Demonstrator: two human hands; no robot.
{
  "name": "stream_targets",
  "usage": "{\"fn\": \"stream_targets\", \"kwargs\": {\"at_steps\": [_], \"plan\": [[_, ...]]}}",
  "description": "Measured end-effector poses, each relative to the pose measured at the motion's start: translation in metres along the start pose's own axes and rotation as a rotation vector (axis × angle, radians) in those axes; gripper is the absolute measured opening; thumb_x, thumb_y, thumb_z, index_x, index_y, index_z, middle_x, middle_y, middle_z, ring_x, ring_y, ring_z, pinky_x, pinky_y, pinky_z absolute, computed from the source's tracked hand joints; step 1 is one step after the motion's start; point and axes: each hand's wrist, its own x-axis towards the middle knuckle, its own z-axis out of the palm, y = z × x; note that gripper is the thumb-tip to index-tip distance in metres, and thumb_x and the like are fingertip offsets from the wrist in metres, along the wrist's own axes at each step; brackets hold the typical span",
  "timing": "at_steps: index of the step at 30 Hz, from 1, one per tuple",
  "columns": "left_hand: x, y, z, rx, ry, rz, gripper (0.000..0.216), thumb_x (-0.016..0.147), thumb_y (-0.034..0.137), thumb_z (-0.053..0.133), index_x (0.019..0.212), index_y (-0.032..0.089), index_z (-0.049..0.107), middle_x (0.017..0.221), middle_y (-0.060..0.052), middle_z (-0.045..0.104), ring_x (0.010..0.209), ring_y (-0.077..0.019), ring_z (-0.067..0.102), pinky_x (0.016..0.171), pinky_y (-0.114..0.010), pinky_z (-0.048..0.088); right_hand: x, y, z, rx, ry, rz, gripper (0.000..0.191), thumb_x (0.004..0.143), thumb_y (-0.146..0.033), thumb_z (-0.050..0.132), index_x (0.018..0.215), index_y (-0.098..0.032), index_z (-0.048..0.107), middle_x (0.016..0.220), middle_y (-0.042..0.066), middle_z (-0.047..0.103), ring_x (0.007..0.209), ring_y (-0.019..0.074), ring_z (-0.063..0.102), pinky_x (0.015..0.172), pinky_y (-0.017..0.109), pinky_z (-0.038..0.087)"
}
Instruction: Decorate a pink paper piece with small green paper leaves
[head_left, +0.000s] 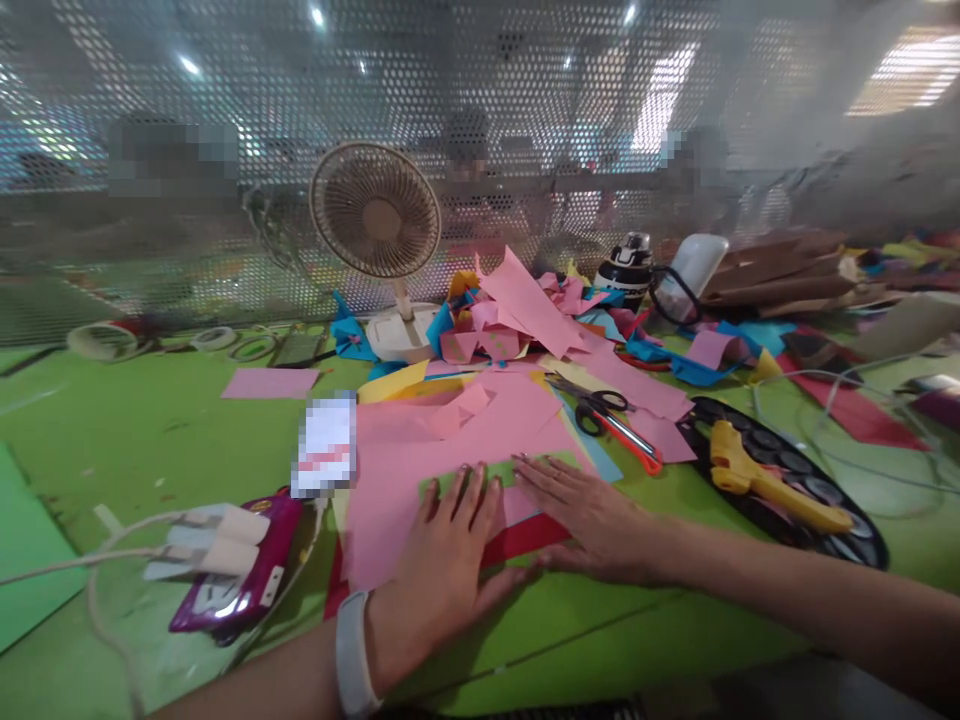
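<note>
Both palms are down on a layered stack of coloured paper. My left hand (454,545) lies flat with its fingers stretched out, the tips on a green paper strip (499,470) over a large pink sheet (382,490). My right hand (589,515) also lies flat, its fingertips at the right part of that strip. The thumbs nearly meet over the near edge, where red paper (525,537) shows beneath. Just beyond my right hand are black-handled scissors (600,405) and an orange-red utility knife (634,445). What is under my palms is hidden.
A fan (379,215) stands behind the stack, beside a heap of paper scraps (525,310). On the left are a phone (326,440) and a purple power strip (262,570) with chargers. To the right, a yellow glue gun (772,485) rests on a black tray (862,545). A bottle (626,270) stands behind.
</note>
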Motion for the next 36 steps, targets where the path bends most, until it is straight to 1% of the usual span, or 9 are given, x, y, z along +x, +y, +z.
{"fn": "stream_targets", "kwargs": {"at_steps": [7,17,20,22,24,26,29,32,36], "plan": [[-0.010,-0.008,-0.005,0.047,-0.043,0.005,0.086,0.078,0.069,0.018,0.135,0.006,0.029,0.140,-0.020,0.027,0.130,-0.0299,0.023,0.103,-0.046,0.022,-0.018,0.007,-0.001,-0.044,0.001,0.048,0.077,0.082,-0.058,0.038,0.139,-0.010,0.021,0.144,0.016,0.021,0.133,0.0259,0.017,0.108,0.045,0.023],[-0.031,-0.020,-0.005,0.149,-0.061,-0.188,0.099,0.068,0.078,0.021,0.125,0.001,0.045,0.134,-0.024,0.038,0.126,-0.0370,0.030,0.103,-0.053,0.016,-0.046,0.021,0.004,-0.132,0.082,0.117,0.073,0.083,-0.055,0.039,0.139,-0.012,0.021,0.144,0.014,0.021,0.132,0.0257,0.020,0.106,0.046,0.026],[-0.021,-0.017,-0.021,0.136,-0.067,-0.221,0.095,0.069,0.078,0.022,0.117,0.002,0.053,0.127,-0.025,0.045,0.121,-0.0386,0.037,0.099,-0.055,0.022,-0.047,0.022,0.007,-0.122,0.101,0.112,0.073,0.083,-0.054,0.040,0.139,-0.011,0.021,0.144,0.014,0.021,0.132,0.0257,0.019,0.106,0.045,0.027],[-0.005,-0.011,-0.040,0.108,-0.035,-0.227,0.080,0.076,0.071,0.024,0.105,0.006,0.061,0.124,-0.023,0.050,0.118,-0.0367,0.041,0.097,-0.053,0.027,-0.047,0.022,0.009,-0.122,0.109,0.107,0.072,0.083,-0.054,0.040,0.139,-0.012,0.022,0.144,0.014,0.020,0.132,0.0259,0.018,0.106,0.046,0.026],[0.016,-0.005,-0.056,0.010,-0.001,-0.243,0.065,0.082,0.062,0.025,0.092,0.011,0.064,0.113,-0.019,0.058,0.106,-0.0325,0.052,0.086,-0.047,0.039,-0.047,0.023,0.011,-0.127,0.111,0.103,0.071,0.084,-0.053,0.040,0.139,-0.012,0.021,0.144,0.014,0.020,0.133,0.0260,0.017,0.106,0.047,0.026],[0.039,-0.001,-0.063,-0.194,-0.056,-0.269,0.056,0.084,0.057,0.029,0.084,0.013,0.064,0.089,-0.014,0.066,0.083,-0.0257,0.062,0.072,-0.038,0.046,-0.047,0.023,0.011,-0.133,0.106,0.101,0.071,0.084,-0.053,0.039,0.140,-0.012,0.019,0.144,0.014,0.019,0.133,0.0256,0.016,0.106,0.047,0.025],[0.070,-0.003,-0.053,-0.717,-0.389,-0.287,0.057,0.081,0.058,0.034,0.055,0.014,0.058,0.053,-0.006,0.062,0.052,-0.0167,0.061,0.056,-0.029,0.047,-0.047,0.022,0.011,-0.145,0.095,0.112,0.073,0.085,-0.053,0.038,0.140,-0.012,0.016,0.144,0.014,0.019,0.133,0.0248,0.015,0.106,0.046,0.025],[0.089,-0.010,-0.033,-1.054,-0.535,-0.362,0.052,0.069,0.061,0.051,0.048,0.013,0.053,0.043,-0.004,0.057,0.045,-0.0158,0.059,0.050,-0.028,0.047,-0.047,0.021,0.010,-0.167,0.084,0.122,0.072,0.085,-0.054,0.036,0.140,-0.011,0.016,0.145,0.014,0.018,0.133,0.0244,0.014,0.106,0.045,0.025],[0.098,-0.013,-0.022,-1.135,-0.605,-0.446,0.050,0.062,0.059,0.060,0.045,0.014,0.051,0.036,-0.001,0.052,0.040,-0.0160,0.057,0.049,-0.029,0.046,-0.047,0.021,0.010,-0.187,0.081,0.120,0.072,0.085,-0.053,0.035,0.140,-0.010,0.017,0.145,0.014,0.017,0.133,0.0243,0.013,0.106,0.045,0.026]]}}
